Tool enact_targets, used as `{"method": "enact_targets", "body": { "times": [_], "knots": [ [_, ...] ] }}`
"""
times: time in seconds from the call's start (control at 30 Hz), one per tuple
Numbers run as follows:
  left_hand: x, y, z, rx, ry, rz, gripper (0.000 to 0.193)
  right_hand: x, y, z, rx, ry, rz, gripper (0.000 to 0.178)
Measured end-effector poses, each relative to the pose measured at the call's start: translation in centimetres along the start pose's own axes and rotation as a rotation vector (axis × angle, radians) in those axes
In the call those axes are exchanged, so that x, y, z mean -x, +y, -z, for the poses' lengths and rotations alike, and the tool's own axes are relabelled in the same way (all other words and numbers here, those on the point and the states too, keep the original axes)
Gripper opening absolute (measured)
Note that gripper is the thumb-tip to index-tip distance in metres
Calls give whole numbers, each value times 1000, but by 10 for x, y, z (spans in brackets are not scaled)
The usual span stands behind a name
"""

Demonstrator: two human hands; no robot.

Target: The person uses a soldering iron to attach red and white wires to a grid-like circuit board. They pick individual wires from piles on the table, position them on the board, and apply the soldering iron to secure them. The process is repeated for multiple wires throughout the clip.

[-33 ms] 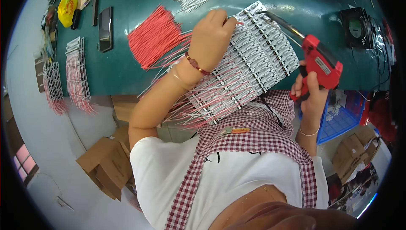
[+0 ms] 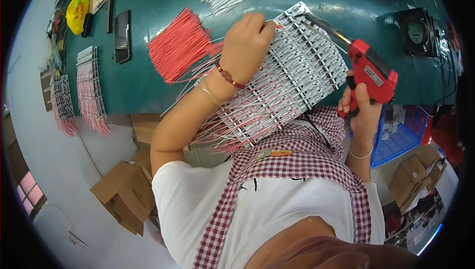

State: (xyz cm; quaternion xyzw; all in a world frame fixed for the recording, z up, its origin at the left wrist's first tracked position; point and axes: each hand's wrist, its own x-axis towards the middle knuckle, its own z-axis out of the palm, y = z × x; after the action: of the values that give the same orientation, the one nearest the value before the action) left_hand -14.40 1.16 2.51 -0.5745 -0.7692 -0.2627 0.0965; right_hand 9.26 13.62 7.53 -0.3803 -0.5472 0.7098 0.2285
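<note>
Fingers: your left hand (image 2: 246, 44) pinches a red wire on the panel (image 2: 292, 81); right hand (image 2: 358, 108) grips the soldering gun (image 2: 368, 71).
Technique: steady the wire while the tip touches its pad.

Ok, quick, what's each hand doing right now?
Left hand: fingers pressing a red wire onto the panel of strips.
Right hand: closed around the red soldering gun.
</note>
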Motion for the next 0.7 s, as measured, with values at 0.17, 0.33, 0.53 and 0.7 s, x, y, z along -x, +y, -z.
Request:
{"method": "enact_targets", "body": {
  "times": [0.17,0.33,0.53,0.7],
  "knots": [
    [0,-2,-5,26,-24,-18,22,-6,-2,-15,185,7,-95,16],
    [0,-4,-9,54,-28,11,21,-6,-7,-21,229,14,-139,16],
    [-3,-1,-3,81,-60,54,21,1,1,-10,423,43,-95,26],
    [-4,0,-1,70,-93,67,21,4,3,-8,460,24,-72,26]
  ]
}}
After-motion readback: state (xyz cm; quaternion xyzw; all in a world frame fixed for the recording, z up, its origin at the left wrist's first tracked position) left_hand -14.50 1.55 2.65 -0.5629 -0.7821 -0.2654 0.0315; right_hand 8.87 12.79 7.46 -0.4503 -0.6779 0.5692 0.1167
